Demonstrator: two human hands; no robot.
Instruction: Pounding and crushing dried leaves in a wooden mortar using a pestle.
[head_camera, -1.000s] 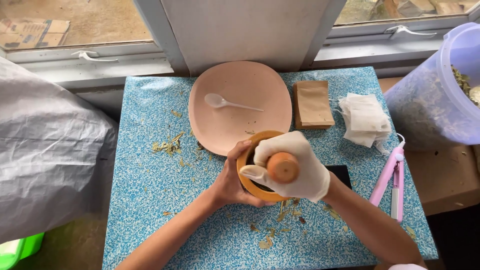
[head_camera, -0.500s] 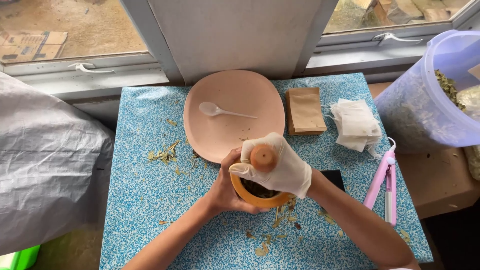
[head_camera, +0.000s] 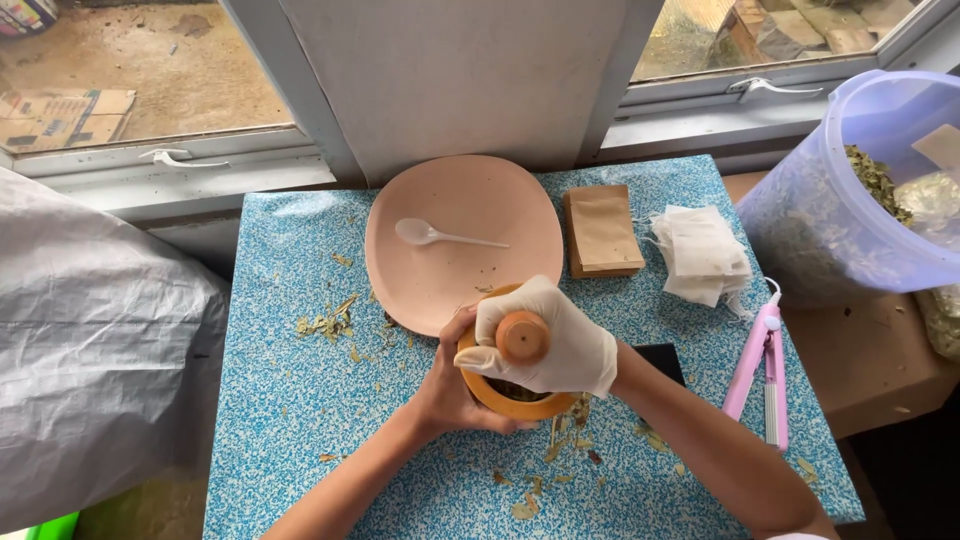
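An orange mortar bowl (head_camera: 520, 404) stands on the blue speckled table (head_camera: 300, 420), with dark crushed leaves inside. My left hand (head_camera: 448, 385), bare, wraps around the bowl's left side. My right hand (head_camera: 560, 340) wears a white glove and grips an orange pestle (head_camera: 522, 336), whose round top shows between the fingers; the pestle stands upright in the bowl. Dried leaf bits (head_camera: 328, 322) lie scattered on the table around the bowl.
Behind the bowl lies a pink plate (head_camera: 470, 280) with a white plastic spoon (head_camera: 440, 236). To the right are brown paper pouches (head_camera: 603, 230), a stack of white filter bags (head_camera: 702, 255), a pink sealer tool (head_camera: 762, 365) and a translucent tub of dried herbs (head_camera: 850, 190). A grey plastic sheet (head_camera: 90, 380) hangs at the left.
The pestle has shifted slightly within the bowl between frames, while my left hand keeps its hold on the bowl. The camera view has drifted a little.
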